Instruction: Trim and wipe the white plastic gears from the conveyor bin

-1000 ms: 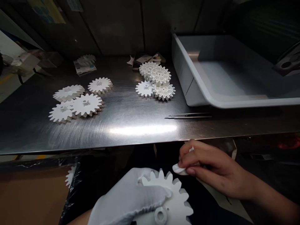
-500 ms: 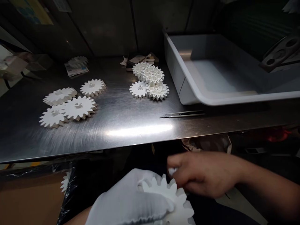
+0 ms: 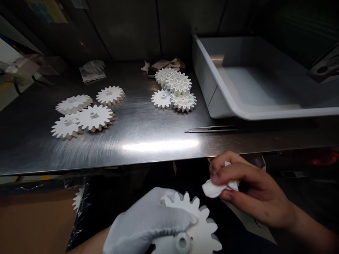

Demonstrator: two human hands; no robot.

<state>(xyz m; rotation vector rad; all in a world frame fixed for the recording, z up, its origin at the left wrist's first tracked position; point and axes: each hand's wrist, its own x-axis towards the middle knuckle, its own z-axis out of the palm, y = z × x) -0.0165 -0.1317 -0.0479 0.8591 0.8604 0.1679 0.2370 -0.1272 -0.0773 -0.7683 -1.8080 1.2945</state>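
My left hand (image 3: 147, 222), in a white fabric glove, grips a white plastic spur gear (image 3: 197, 222) with a raised central hub, low in the view. My right hand (image 3: 254, 190) is bare and pinches a crumpled white cloth (image 3: 217, 188) between thumb and fingers. The cloth is just above and to the right of the gear's upper teeth, apart from them. The glove covers the gear's left part, and the bottom edge of the view cuts off its lower part.
Several white gears (image 3: 84, 113) lie at left on the steel table (image 3: 132, 151), with more (image 3: 173, 90) stacked at centre. Steel tweezers (image 3: 212, 129) rest near a grey plastic tray (image 3: 254, 114). Cardboard (image 3: 34, 222) and plastic film lie below left.
My right hand has risen off the gear's teeth, moving up and to the right, with the cloth now showing between its fingers. The gear and my left hand stay nearly still.
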